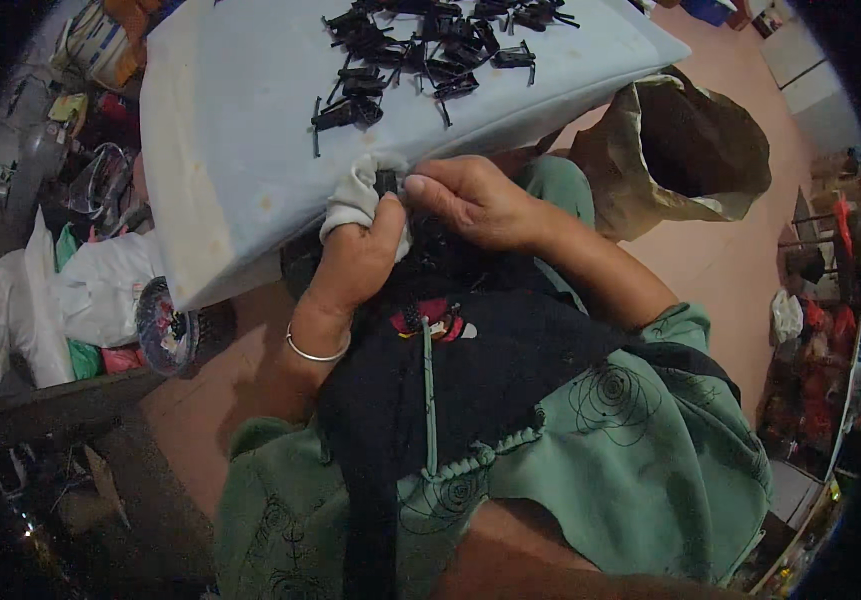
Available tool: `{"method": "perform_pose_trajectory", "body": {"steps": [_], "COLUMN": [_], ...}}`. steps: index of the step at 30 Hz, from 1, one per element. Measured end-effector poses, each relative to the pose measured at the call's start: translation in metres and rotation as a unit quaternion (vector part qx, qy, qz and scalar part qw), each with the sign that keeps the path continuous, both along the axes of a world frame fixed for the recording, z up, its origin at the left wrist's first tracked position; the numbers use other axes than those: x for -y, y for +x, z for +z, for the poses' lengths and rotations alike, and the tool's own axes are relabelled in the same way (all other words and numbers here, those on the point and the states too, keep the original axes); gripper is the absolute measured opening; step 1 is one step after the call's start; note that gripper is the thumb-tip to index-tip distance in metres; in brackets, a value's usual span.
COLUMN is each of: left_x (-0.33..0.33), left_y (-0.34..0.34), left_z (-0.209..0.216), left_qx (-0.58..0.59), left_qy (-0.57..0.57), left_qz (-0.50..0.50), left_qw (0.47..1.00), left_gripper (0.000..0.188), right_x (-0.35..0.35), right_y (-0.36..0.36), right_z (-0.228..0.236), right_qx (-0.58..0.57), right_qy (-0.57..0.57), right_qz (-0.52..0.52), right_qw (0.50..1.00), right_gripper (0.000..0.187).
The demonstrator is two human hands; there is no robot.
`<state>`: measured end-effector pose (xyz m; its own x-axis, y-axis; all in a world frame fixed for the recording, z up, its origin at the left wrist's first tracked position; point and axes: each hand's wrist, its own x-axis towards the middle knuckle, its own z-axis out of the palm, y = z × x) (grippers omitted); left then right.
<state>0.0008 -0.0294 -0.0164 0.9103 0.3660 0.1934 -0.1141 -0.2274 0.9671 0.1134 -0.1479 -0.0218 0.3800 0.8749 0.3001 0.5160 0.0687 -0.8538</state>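
Note:
Just off the table's near edge, my left hand (pixel 358 258) is closed around a crumpled white cloth (pixel 350 196) and a small black plastic piece (pixel 386 183). The cloth wraps round the piece, and only a short stretch of black shows above my thumb. Close beside it on the right, my right hand (pixel 480 205) is curled shut, its thumb tip near the black piece. Whatever its fingers pinch is hidden. Beyond both hands, a loose heap of black plastic parts (pixel 450 50) with thin projecting arms lies on the table.
A pale cloth-covered table (pixel 230 130) stands in front of me. An open brown sack (pixel 610 165) is on the floor to the right. Plastic bags (pixel 100 290) and a round basket (pixel 165 325) sit at left. Crowded shelves (pixel 820 340) line the far right.

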Motion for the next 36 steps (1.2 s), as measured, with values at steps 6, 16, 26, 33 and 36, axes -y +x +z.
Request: {"method": "perform_pose_trajectory", "body": {"steps": [6,16,26,33,36], "left_x": [0.003,-0.008,-0.008,-0.004,-0.018], "left_y": [0.006,0.011,0.015,0.025,0.031], "left_z": [-0.019,-0.015,-0.009,0.010,-0.023], "left_qx": [0.047,0.068,0.137,0.065,0.105], "left_qy": [0.230,0.410,0.389,0.301,0.271], "left_qz": [0.047,-0.004,0.093,0.108,0.055], "left_qw": [0.971,0.910,0.906,0.945,0.955], "left_gripper": [0.026,0.023,0.012,0.020,0.025], "right_x": [-0.006,0.003,0.001,0.017,0.015], "right_y": [-0.008,0.014,0.047,0.005,0.003], "right_z": [-0.003,-0.015,-0.031,0.013,0.014], "right_qx": [-0.067,0.112,0.353,0.444,0.438], "right_qy": [-0.014,-0.076,-0.062,-0.102,-0.017], "right_qz": [-0.021,-0.169,-0.291,-0.021,-0.004], "right_qw": [0.997,0.976,0.887,0.890,0.899], "right_gripper": [0.027,0.024,0.020,0.014,0.017]}}
